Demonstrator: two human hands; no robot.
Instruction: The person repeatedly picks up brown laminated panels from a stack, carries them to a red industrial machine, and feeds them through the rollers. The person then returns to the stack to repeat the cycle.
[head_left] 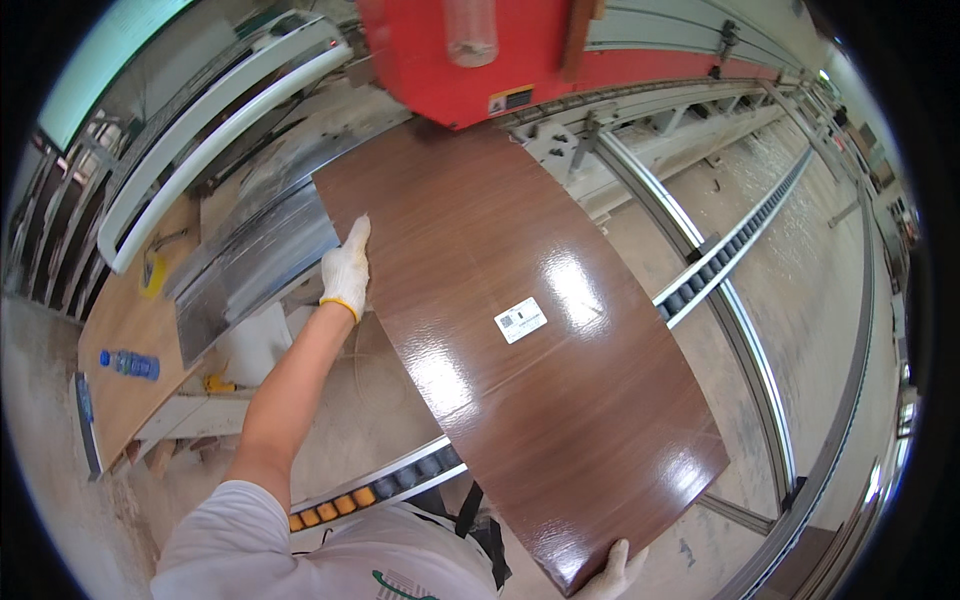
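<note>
In a dusty workshop crossed by a roller rail (pixel 690 292), grips the near end of a glossy wood-grain panel (pixel 470 245) with the gloved right hand (pixel 614 574). Farther up the face, a white label (pixel 521 320), print too small to read. Lays the gloved left hand (pixel 346 272) against the farther left edge; cannot tell how tightly closed. Has the long axis running from the nearer right hand toward far left, to a red machine housing (pixel 415 60) with an illegible sticker (pixel 511 99).

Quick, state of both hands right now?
Left hand: closed on the brown panel at its left edge.
Right hand: closed on the same panel's near end, partly out of frame.
</note>
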